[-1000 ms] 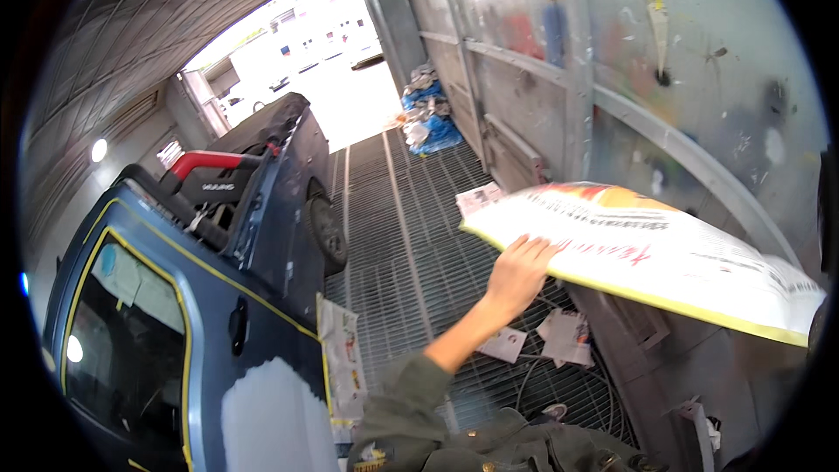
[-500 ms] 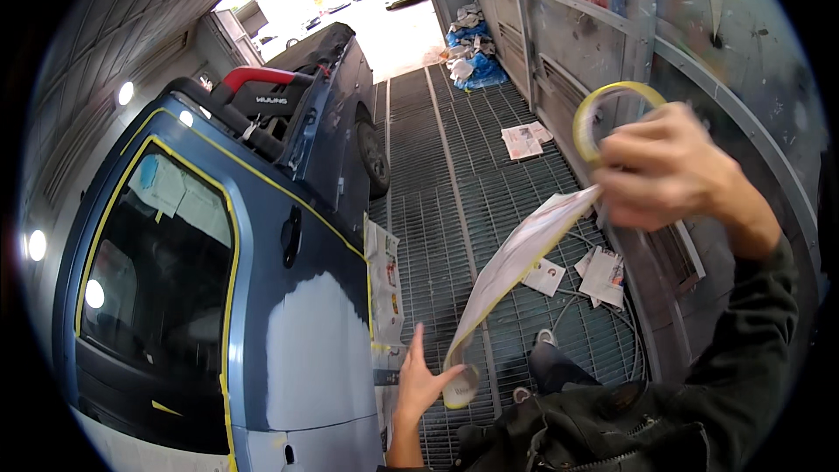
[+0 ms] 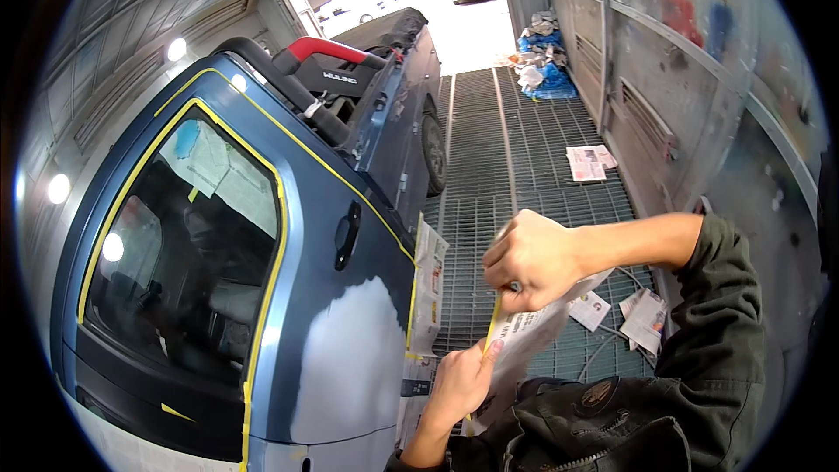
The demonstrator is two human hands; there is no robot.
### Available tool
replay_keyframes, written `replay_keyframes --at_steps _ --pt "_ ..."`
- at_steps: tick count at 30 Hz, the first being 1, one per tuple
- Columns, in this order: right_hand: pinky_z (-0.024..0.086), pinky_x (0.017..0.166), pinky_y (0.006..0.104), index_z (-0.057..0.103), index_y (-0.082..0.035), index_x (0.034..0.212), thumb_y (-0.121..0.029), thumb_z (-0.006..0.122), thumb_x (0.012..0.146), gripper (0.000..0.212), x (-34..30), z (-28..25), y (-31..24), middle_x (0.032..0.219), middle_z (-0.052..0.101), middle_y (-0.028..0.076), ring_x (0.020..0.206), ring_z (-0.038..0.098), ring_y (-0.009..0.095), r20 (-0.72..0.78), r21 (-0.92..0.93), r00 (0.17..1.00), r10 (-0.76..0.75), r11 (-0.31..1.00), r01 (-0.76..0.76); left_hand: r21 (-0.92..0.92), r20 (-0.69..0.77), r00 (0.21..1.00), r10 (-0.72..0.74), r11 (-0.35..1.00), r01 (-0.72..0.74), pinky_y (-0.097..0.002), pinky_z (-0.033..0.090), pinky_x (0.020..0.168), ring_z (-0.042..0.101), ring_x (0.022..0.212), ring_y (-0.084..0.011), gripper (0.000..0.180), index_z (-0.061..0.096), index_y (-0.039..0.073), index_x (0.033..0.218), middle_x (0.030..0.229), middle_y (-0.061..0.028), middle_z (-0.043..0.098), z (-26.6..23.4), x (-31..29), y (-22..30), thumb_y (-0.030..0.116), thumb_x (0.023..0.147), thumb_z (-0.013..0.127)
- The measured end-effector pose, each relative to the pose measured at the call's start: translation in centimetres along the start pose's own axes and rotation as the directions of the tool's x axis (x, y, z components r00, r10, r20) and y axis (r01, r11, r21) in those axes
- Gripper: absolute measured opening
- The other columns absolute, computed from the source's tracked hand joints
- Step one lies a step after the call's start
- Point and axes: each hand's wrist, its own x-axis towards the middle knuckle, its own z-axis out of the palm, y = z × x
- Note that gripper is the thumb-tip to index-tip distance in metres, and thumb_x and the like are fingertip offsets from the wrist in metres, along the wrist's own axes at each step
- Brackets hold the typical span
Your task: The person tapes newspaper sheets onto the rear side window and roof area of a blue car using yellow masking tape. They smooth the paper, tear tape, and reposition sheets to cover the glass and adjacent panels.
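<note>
A newspaper sheet [image 3: 535,336] hangs in front of my body, a strip of yellow masking tape [image 3: 492,325] along its left edge. My left hand [image 3: 461,382] pinches the taped edge lower down, thumb on the paper. Just above it, my right hand [image 3: 539,255] is closed in a fist at the sheet's upper end. That fist mostly hides the tape roll; only a sliver shows at the knuckles. To my left stands a blue pickup truck [image 3: 328,179], its window outlined in yellow tape and a pale grey patch [image 3: 354,358] on its door.
Metal grating [image 3: 481,149] forms the floor between truck and grey wall [image 3: 638,61]. Loose newspaper pieces [image 3: 645,319] and a hose lie on it at the right. Another newspaper [image 3: 587,163] lies farther off, with a heap of plastic and paper [image 3: 544,61] near the bright doorway.
My right hand has swung left and down from beside the wall, close to my left hand. The left hand has gone from fingers spread to gripping the sheet. The view has shifted left.
</note>
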Motion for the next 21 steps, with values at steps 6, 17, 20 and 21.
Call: replay_keyframes --at_steps 6,17,20,21 --pt "0.037 0.043 0.0311 0.057 -0.005 0.052 -0.010 0.058 0.072 0.021 -0.7 1.1 11.5 0.052 0.054 0.005 0.045 0.052 0.013 -0.271 0.538 0.800 0.535 0.773 -0.336 -0.007 0.318 0.947 -0.045 0.999 0.050 -0.0471 0.044 0.062 0.055 0.069 -0.0463 0.048 0.060 -0.003 0.087 0.068 -0.0259 0.056 -4.0 7.7 -2.0 0.039 0.103 0.042" --pt "0.026 0.031 0.0180 0.050 0.000 0.132 -0.013 0.045 0.097 0.038 -8.0 -1.3 10.5 0.065 0.065 0.014 0.033 0.034 0.003 -0.313 0.948 0.475 0.822 0.242 0.206 -0.723 0.294 0.918 -0.267 0.566 0.397 -0.0366 0.055 0.087 0.068 0.097 -0.0238 0.036 0.057 -0.010 0.120 0.112 -0.0172 0.067 -5.8 28.8 -12.2 0.021 0.102 0.049" --pt "0.026 0.030 0.0185 0.036 -0.002 0.146 -0.011 0.045 0.097 0.051 -8.8 4.5 7.7 0.070 0.068 0.017 0.032 0.034 0.005 -0.090 0.964 0.589 0.803 -0.079 0.255 -0.736 0.230 0.933 -0.276 0.578 0.352 -0.0392 0.055 0.087 0.067 0.100 -0.0275 0.039 0.054 -0.011 0.123 0.115 -0.0196 0.066 -7.4 33.9 -10.0 0.021 0.103 0.044" --pt "0.028 0.033 0.0185 0.032 -0.005 0.149 -0.010 0.045 0.098 0.053 -8.6 7.3 6.8 0.076 0.069 0.018 0.036 0.037 0.005 -0.018 0.944 0.583 0.812 -0.179 0.278 -0.733 0.213 0.938 -0.274 0.590 0.338 -0.0398 0.055 0.088 0.067 0.101 -0.0283 0.040 0.052 -0.012 0.124 0.117 -0.0204 0.065 -7.7 35.6 -8.6 0.021 0.104 0.043"
